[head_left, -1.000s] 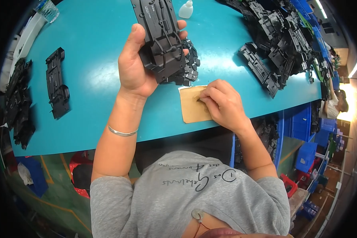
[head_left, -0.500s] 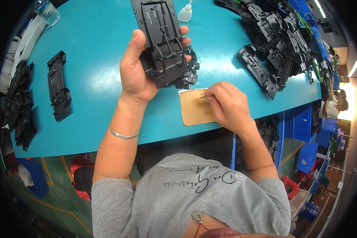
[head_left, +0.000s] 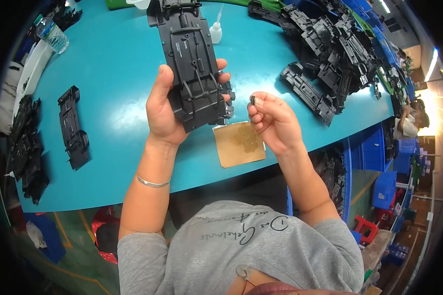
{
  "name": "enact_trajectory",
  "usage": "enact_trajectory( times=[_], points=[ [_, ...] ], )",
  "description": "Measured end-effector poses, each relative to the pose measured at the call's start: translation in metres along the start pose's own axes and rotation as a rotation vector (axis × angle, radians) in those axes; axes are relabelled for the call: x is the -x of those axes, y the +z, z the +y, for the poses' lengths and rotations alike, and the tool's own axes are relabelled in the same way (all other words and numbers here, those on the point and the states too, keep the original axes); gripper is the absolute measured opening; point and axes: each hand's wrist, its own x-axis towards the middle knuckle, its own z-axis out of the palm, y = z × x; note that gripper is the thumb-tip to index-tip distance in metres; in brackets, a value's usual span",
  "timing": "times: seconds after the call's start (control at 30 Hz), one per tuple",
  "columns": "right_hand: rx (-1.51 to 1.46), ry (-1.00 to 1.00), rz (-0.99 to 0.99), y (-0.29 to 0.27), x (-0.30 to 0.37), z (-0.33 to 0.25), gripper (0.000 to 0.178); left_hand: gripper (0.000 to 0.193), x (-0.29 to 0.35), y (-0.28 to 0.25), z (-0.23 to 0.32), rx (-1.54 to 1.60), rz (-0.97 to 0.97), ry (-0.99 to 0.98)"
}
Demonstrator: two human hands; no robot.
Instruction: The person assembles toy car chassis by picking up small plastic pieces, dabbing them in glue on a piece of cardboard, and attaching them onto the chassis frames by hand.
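Note:
My left hand (head_left: 163,110) is wrapped round a long black plastic model-car chassis (head_left: 184,51), held up with its moulded underside facing me. Thumb on one long edge, fingertips on the other. To its right, my right hand (head_left: 278,120) pinches a small black plastic part (head_left: 252,100) between thumb and fingertips, apart from the chassis. Below these hands a tan card (head_left: 231,152) with a dark wet-looking stain lies near the table's front edge. Small black parts (head_left: 230,93) lie on the table, partly hidden behind the chassis. A white squeeze bottle (head_left: 215,32) with a thin nozzle stands beyond.
On the teal table (head_left: 118,147), a single chassis (head_left: 74,129) lies at left beside a stack of black chassis (head_left: 27,152). A large heap of chassis (head_left: 325,49) fills the back right. A water bottle (head_left: 51,34) stands far left. Blue crates (head_left: 369,150) stand right, below the table.
My right hand has lifted off the tan card and turned, and now shows a small black part in its fingertips. The whole view has shifted slightly; my left hand keeps its hold on the chassis.

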Motion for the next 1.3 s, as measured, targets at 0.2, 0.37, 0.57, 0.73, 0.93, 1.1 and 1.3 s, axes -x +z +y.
enact_trajectory(
  times=[0.2,0.37,0.57,0.73,0.93,1.1,1.3],
  points=[
    [-0.105,0.052,-0.008,-0.003,-0.001,0.003,0.014,0.077,0.000,-0.003,0.000,-0.033,-0.026,-0.005],
    [-0.093,0.058,-0.027,-0.004,-0.002,0.003,0.013,0.070,0.001,0.002,0.000,-0.006,0.010,-0.001],
    [0.226,-0.195,0.049,0.012,0.008,0.004,0.012,0.072,0.001,0.004,0.001,-0.042,0.010,0.008],
    [1.072,-0.923,0.076,0.028,0.006,0.010,0.012,0.074,0.002,0.006,0.000,-0.041,-0.017,0.004],
    [1.336,-1.240,0.066,0.031,-0.002,0.018,0.018,0.075,0.002,0.006,-0.002,-0.052,-0.034,0.012],
    [1.381,-1.262,0.071,0.033,-0.002,0.018,0.018,0.076,0.003,0.005,-0.001,-0.100,-0.037,0.011],
    [1.403,-1.277,0.057,0.032,-0.004,0.018,0.019,0.076,0.003,0.005,-0.002,-0.124,-0.035,0.012]
  ],
)
